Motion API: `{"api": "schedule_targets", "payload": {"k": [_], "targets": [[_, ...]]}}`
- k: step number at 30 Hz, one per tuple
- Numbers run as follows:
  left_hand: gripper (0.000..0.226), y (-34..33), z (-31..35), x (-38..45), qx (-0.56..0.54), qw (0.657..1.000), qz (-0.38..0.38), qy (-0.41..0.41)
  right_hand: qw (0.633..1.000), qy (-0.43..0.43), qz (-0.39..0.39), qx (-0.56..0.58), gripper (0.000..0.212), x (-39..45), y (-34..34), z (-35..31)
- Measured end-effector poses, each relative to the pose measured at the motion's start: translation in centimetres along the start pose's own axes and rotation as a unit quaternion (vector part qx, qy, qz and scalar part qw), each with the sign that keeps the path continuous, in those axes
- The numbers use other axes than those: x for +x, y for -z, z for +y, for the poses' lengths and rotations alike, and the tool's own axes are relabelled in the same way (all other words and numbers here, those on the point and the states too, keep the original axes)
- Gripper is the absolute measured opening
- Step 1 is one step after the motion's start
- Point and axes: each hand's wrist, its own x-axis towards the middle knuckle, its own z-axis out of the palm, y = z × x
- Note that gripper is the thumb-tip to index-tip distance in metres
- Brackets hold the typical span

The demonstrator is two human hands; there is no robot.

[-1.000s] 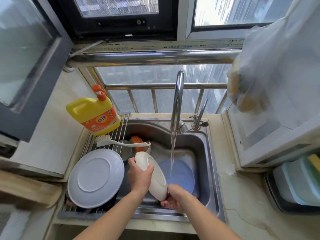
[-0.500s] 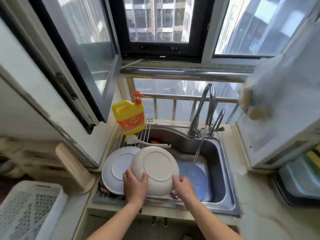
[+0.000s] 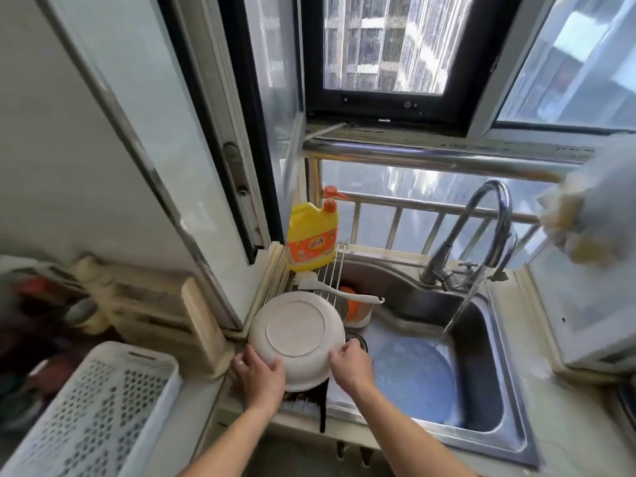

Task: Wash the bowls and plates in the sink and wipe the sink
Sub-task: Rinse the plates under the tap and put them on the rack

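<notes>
A white plate [image 3: 296,335] is held upside down over the wire rack [image 3: 328,266] at the sink's left end, its foot ring facing me. My left hand [image 3: 260,375] grips its near left rim and my right hand [image 3: 351,364] grips its near right rim. It covers what lies on the rack beneath. A blue plate [image 3: 414,378] lies flat in the steel sink [image 3: 495,390]. Water runs from the tap [image 3: 495,215] toward the blue plate.
A yellow detergent bottle [image 3: 311,235] stands at the back of the rack, with a white dish brush [image 3: 340,292] in front of it and an orange item [image 3: 356,304] beside it. A white perforated basket [image 3: 93,407] sits at lower left. An open window frame [image 3: 241,166] juts in above the rack.
Both hands carried the white plate from under the tap leftward, turned it bottom up and brought it over the rack, covering the plate there. My view swung left.
</notes>
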Motion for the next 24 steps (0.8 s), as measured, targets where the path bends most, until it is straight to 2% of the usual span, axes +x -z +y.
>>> {"api": "schedule_targets", "payload": {"k": [2,5,7,10,12,15,17,19,21,22,24], "targets": [[0.065,-0.7,1.0,-1.0,-0.001,0.997,0.069,-0.037,1.0,0.011,0.01,-0.018,0.025,0.3,0.6,0.6],[0.049,-2.2,3.5,-3.1,0.013,0.97,0.132,-0.202,1.0,-0.006,0.009,-0.021,0.021,1.9,1.9,2.9],[0.038,-3.8,5.5,-4.3,0.016,0.949,0.106,-0.296,0.999,-0.021,-0.007,-0.043,0.018,3.2,3.2,4.8],[0.028,-8.3,7.8,-4.9,0.013,0.936,-0.021,-0.352,0.994,-0.056,-0.051,-0.074,0.022,5.6,5.0,8.9],[0.024,-11.7,8.9,-5.3,0.032,0.94,-0.116,-0.318,0.991,-0.079,-0.069,-0.079,0.02,7.5,5.9,12.1],[0.027,-17.1,9.5,-5.1,0.075,0.949,-0.249,-0.177,0.986,-0.113,-0.091,-0.086,0.014,11.3,6.5,17.9],[0.033,-20.8,8.7,-4.2,0.102,0.942,-0.308,-0.087,0.984,-0.127,-0.082,-0.095,0.022,12.5,7.5,19.9],[0.044,-24.9,7.2,-2.5,0.111,0.929,-0.353,-0.013,0.982,-0.135,-0.074,-0.112,0.034,14.0,8.2,21.8],[0.055,-31.2,3.8,0.4,0.087,0.922,-0.377,0.026,0.98,-0.147,-0.076,-0.107,0.038,15.4,9.0,23.1],[0.059,-32.3,3.7,0.5,0.077,0.918,-0.385,0.054,0.981,-0.151,-0.075,-0.099,0.038,16.0,9.3,23.6],[0.049,-31.7,5.3,-0.8,0.008,0.91,-0.393,0.134,0.982,-0.156,-0.07,-0.079,0.038,16.9,9.7,24.3]]}}
